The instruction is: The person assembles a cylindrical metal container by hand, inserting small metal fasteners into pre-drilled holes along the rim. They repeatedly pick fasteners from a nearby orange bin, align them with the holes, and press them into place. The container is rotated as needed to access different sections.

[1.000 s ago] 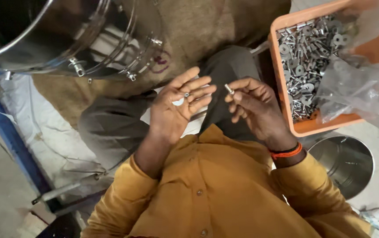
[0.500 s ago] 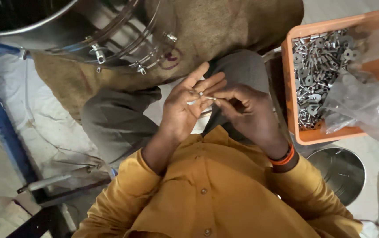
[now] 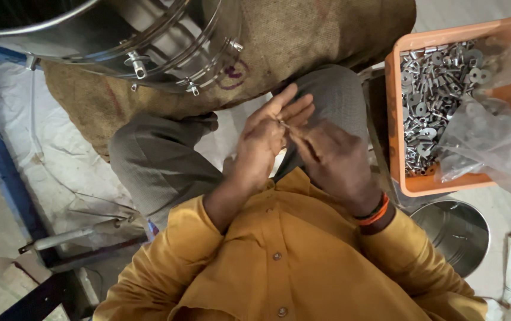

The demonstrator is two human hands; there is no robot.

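Left hand (image 3: 262, 142) raised above the lap, palm up, fingers half spread and pointing toward the burlap sack (image 3: 303, 41); a small metal fastener (image 3: 281, 123) resting near the fingertips. Right hand (image 3: 333, 160) just beside it, touching at the fingertips, its grip pressed together on that same small piece, though blurred and partly hidden, so the exact pinch hard to tell. Orange band (image 3: 375, 213) around the right wrist. Mustard-yellow shirt (image 3: 279, 261) below the hands; grey trousers (image 3: 166, 166) beneath them.

Relative to the hands: orange plastic crate (image 3: 404, 178) well off on the right-hand side, filled with metal bolts and washers (image 3: 431, 95), a clear plastic bag (image 3: 493, 142) draped over its near corner. Small steel pot (image 3: 455, 235) below the crate. Large shiny steel drum (image 3: 118, 35) with clamps up past the left hand, lying against the sack.
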